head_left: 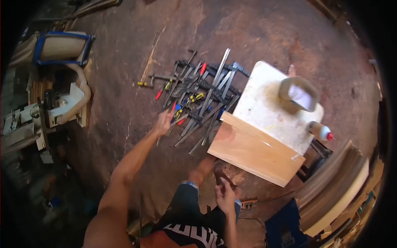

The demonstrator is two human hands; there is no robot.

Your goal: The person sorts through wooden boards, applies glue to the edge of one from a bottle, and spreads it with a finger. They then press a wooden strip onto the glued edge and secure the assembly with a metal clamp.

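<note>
My left hand (164, 123) reaches forward at the near left edge of a pile of bar clamps (202, 89) on the floor. Its fingers are closed round a red handle (173, 107); what the handle belongs to is hard to make out. My right hand (225, 196) is held low above my legs, fingers partly curled and apart, with nothing visible in it. A wooden panel (256, 149) lies across the near edge of a white stained board (264, 95), right of the clamps.
On the white board stand a rectangular tub (298, 94) and a bottle with a red cap (321, 131). Curved wooden pieces (335, 186) are stacked at the lower right. A machine with a ribbed hose (80, 103) stands left. Cables (256, 220) lie near my feet.
</note>
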